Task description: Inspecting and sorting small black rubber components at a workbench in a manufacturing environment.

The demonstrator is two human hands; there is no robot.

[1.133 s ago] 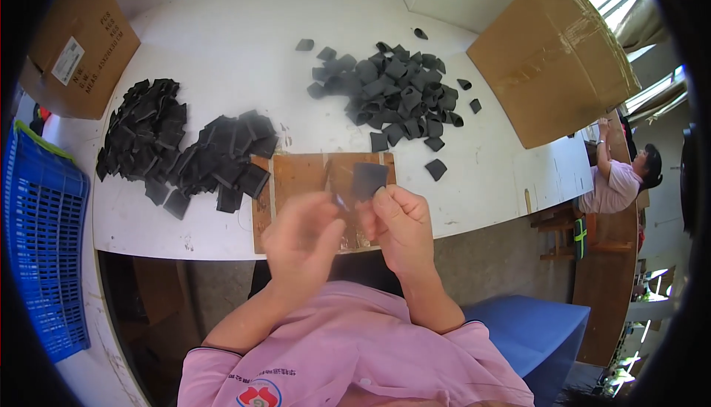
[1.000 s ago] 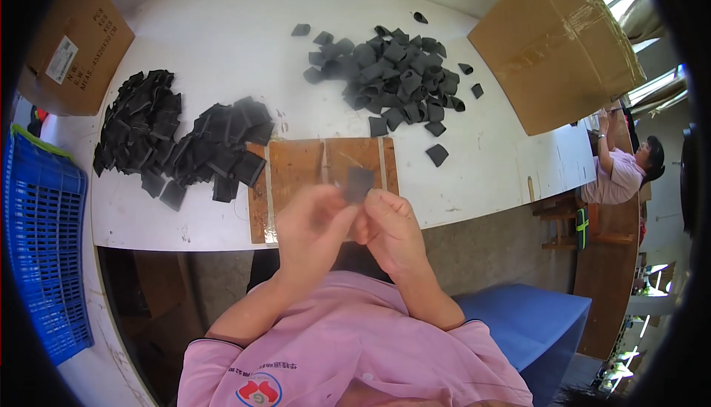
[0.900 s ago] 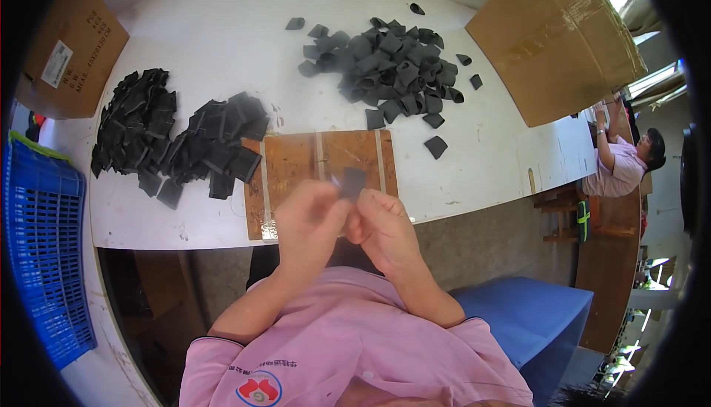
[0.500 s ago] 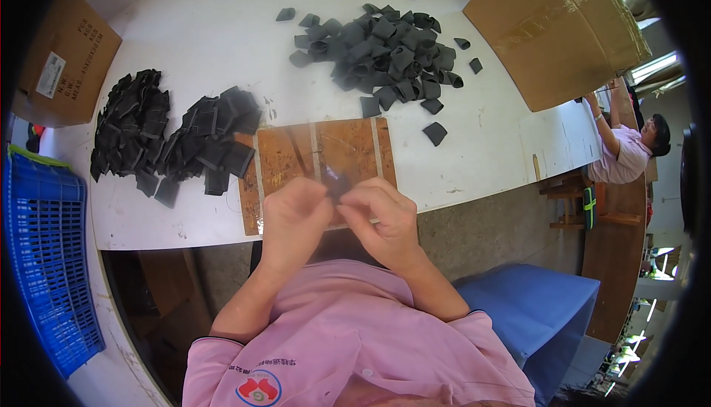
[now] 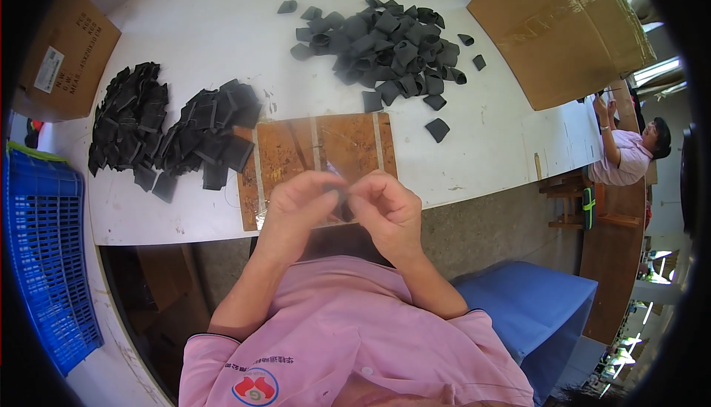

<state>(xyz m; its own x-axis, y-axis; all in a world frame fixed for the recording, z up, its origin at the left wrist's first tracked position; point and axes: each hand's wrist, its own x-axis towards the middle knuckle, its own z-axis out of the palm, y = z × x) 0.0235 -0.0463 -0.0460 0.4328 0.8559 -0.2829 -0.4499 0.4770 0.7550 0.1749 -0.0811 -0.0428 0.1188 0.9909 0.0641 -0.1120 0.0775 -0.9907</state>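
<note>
Over the near edge of a brown wooden board [image 5: 285, 144], my left hand [image 5: 300, 207] and my right hand [image 5: 389, 211] meet with bent fingers. Pinched between their fingertips is a small dark fabric piece [image 5: 343, 205], partly covered by the fingers and a little blurred. Left of the board lie flat black fabric pieces with light stitch lines [image 5: 211, 122], heaped in overlapping stacks. Beyond the board spreads a loose pile of dark grey fabric loops [image 5: 392, 48], several showing open ends.
Cardboard boxes stand on the white table [image 5: 474, 155], one at left [image 5: 63, 51] and one at right [image 5: 555, 33]. A blue plastic basket [image 5: 52, 259] is at far left, a blue bin [image 5: 526, 307] by my right side. A person [image 5: 629, 144] sits further right.
My hands have turned slightly, and the dark fabric piece now sits lower between the fingertips. Both piles look the same. The person at right has raised their hands a little.
</note>
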